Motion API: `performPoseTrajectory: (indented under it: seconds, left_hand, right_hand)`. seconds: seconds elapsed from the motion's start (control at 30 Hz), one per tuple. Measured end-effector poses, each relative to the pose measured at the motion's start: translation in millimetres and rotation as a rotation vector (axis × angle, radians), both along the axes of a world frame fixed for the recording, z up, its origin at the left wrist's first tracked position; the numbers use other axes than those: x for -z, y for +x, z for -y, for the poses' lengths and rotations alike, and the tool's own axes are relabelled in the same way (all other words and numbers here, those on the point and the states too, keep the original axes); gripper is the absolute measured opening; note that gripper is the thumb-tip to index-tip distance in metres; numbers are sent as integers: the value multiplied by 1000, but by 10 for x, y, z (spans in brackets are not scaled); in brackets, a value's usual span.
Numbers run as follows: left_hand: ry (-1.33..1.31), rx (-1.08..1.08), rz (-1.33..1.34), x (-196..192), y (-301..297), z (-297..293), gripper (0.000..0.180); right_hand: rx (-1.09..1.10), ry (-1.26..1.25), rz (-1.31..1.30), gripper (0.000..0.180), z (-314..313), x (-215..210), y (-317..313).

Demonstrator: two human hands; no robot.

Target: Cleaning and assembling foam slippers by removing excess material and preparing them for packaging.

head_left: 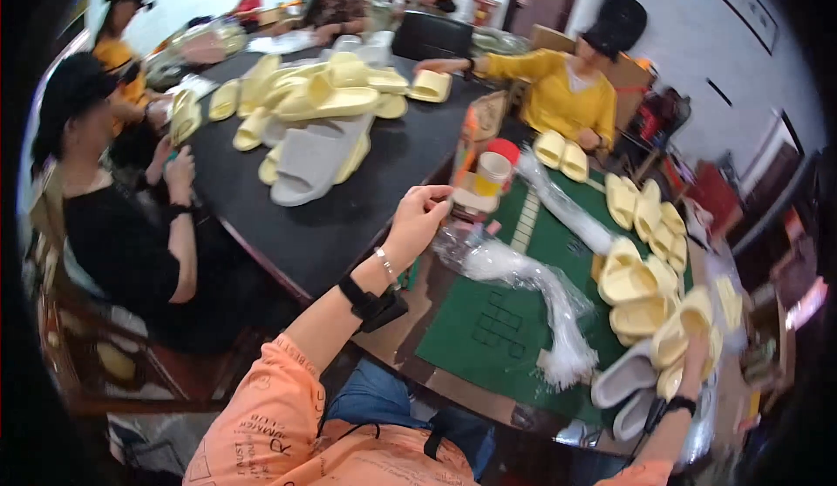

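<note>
My left hand (pixel 420 223) is raised over the near edge of the black table, beside a small open cardboard box (pixel 477 202). Its thumb and fingers are pressed together; anything between them is too small to make out. Far to the right, my right hand (pixel 695 357) grips a pale yellow slipper (pixel 682 322) at the edge of a slipper pile, its fingertips partly hidden. More yellow slippers (pixel 628 277) lie just beyond it, and a grey slipper (pixel 623 374) sits to its left. Clear plastic bags (pixel 532 277) stretch across the green mat (pixel 471 325) between my hands.
A heap of yellow slippers with a grey slipper (pixel 312 165) on it covers part of the black table (pixel 410 159). A red-lidded jar (pixel 494 170) stands by the box. One person in yellow (pixel 567 94) reaches across; another in black (pixel 122 216) sits at left. Others work farther back.
</note>
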State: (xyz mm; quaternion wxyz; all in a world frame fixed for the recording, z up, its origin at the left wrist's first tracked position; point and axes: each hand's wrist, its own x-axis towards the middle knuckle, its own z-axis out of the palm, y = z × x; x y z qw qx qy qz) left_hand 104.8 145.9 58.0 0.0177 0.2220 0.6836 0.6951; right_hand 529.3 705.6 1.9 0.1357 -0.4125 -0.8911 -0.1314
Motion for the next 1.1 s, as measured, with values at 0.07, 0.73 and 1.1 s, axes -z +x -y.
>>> performPoseTrajectory:
  seconds: [0.07, 0.73, 1.1]
  left_hand:
    - [-19, -189, -92, 63, -262, 144, 24]
    - [602, -90, 409, -206, -2059, 897, 57]
    - [203, -586, -448, -632, -1425, 617, 25]
  right_hand:
    - [49, -287, -475, 47, -205, 358, 227]
    - [-131, -127, -503, 33, 1648, -207, -281]
    - [-432, -282, -584, 30, 2847, -654, -1111]
